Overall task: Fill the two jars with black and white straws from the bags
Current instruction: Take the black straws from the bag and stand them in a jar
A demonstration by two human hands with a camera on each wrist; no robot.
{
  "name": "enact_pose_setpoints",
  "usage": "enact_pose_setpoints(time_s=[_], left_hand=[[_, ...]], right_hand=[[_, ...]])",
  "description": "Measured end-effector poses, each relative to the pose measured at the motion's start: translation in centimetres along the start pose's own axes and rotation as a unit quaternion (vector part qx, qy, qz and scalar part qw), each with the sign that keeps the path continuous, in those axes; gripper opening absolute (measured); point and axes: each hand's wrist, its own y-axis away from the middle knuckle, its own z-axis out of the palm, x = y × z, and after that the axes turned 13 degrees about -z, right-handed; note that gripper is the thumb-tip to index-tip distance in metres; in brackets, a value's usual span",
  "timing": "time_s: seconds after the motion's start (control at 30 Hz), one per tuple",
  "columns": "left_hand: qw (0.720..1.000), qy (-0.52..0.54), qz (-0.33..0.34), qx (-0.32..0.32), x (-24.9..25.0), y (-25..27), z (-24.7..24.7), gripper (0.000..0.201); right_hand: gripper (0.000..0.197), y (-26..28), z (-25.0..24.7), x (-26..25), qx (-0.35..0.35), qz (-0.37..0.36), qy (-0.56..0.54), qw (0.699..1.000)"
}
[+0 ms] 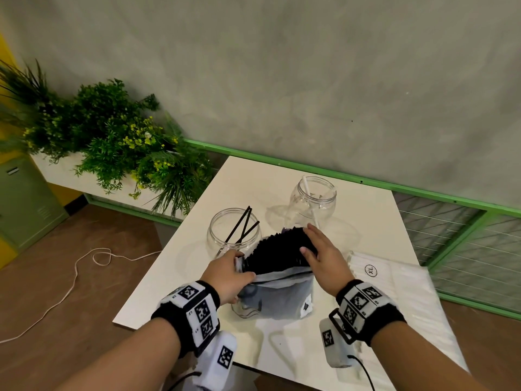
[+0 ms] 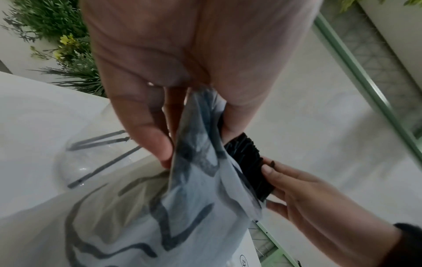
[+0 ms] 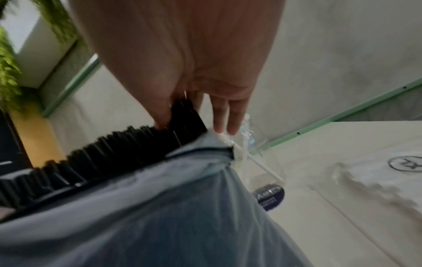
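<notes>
On the white table [image 1: 253,176], a translucent grey bag [image 1: 282,292] has a bundle of black straws [image 1: 277,251] fanning out of its mouth. My left hand [image 1: 239,268] grips the bag's left edge, thumb on top; in the left wrist view it pinches the bag [image 2: 196,153]. My right hand [image 1: 308,242] pinches the right end of the black straws [image 3: 182,117] between thumb and forefinger, its other fingers straight. Behind the bag, the left jar [image 1: 234,235] holds three black straws. The right jar [image 1: 314,198] holds one white straw.
A flat bag of white straws [image 1: 394,286] marked XL lies at the table's right edge. A green railing [image 1: 338,176] runs behind the table. Plants [image 1: 112,136] stand at the left, and a cable [image 1: 76,272] lies on the brown floor.
</notes>
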Motion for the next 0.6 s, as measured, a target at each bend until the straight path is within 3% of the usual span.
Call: enact_pose_setpoints(time_s=[0.07, 0.17, 0.23, 0.33, 0.43, 0.6], left_hand=[[1.000, -0.009, 0.012, 0.004, 0.0, 0.0, 0.1, 0.040], [1.000, -0.014, 0.013, 0.006, 0.1, 0.0, 0.1, 0.038], [0.999, -0.027, 0.014, 0.010, 0.1, -0.2, 0.0, 0.041], [0.999, -0.046, 0.014, 0.011, -0.2, -0.4, 0.0, 0.046], [0.999, -0.045, 0.025, -0.008, -0.3, -0.4, 0.1, 0.050], [0.997, -0.056, 0.043, -0.040, -0.2, -0.5, 0.2, 0.051]], right_hand=[[0.059, 0.1, -0.1, -1.2, 0.018, -0.007, 0.086, 0.996], [0.046, 1.8, 0.8, -4.2, 0.147, -0.134, 0.086, 0.976], [0.030, 3.3, 2.4, -5.2, 0.102, -0.181, 0.026, 0.978], [0.019, 4.2, 4.1, -4.2, 0.047, -0.095, -0.011, 0.994], [0.029, 3.3, 4.5, -3.3, -0.022, -0.002, -0.014, 1.000], [0.041, 1.1, 4.6, -3.9, -0.065, 0.016, -0.002, 0.998]])
